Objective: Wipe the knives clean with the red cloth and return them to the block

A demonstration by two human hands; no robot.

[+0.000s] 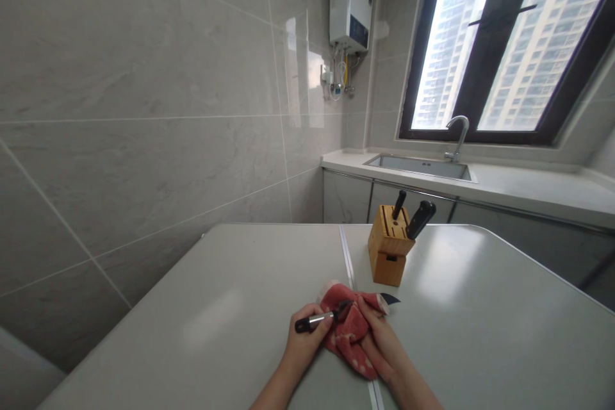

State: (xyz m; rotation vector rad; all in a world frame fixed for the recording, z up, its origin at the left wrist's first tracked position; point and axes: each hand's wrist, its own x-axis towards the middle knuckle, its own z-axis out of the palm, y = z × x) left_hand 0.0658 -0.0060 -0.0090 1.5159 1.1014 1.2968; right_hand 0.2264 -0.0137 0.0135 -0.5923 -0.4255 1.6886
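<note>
Near the front of the table, my left hand (pixel 310 330) is closed around the black-and-silver handle of a knife (pixel 314 321). The handle points left. A red cloth with pale spots (pixel 353 327) is wrapped over the blade, and a dark pointed tip shows past its right side. My right hand (pixel 382 339) grips the cloth around the blade, thumb on top; its other fingers are partly hidden by the fabric. Just beyond the cloth stands a wooden knife block (pixel 388 262), with two black-handled tools in its slots.
The pale table (pixel 240 314) has a metal seam (pixel 346 256) running down it. Behind is a counter (pixel 523 182) with a sink (pixel 423 168) and a faucet (pixel 461 134), beneath a window. A tiled wall (pixel 168 160) rises on the left, and a water heater (pixel 350 0) hangs in the corner.
</note>
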